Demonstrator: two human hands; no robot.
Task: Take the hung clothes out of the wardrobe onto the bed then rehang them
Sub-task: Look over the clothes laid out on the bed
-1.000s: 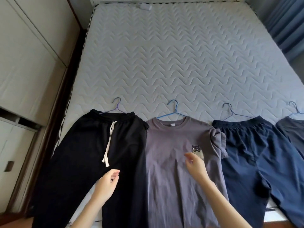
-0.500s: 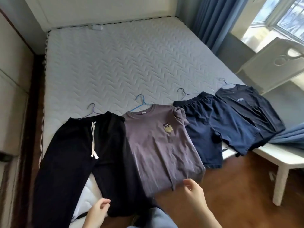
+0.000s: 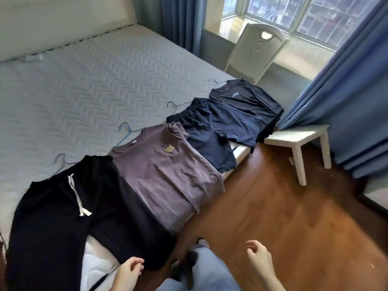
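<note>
The mattress (image 3: 84,91) is pale grey, quilted in a wavy zigzag pattern. Along its near edge lie black trousers (image 3: 63,223) with a white drawstring (image 3: 77,197), a greyish-purple T-shirt (image 3: 168,179) bearing a small dark-and-tan owl motif (image 3: 166,148), navy shorts (image 3: 212,131) and a near-black T-shirt (image 3: 252,103) with pale lettering. The curtains (image 3: 346,101) are blue; the floor (image 3: 273,217) is reddish-brown wood.
</note>
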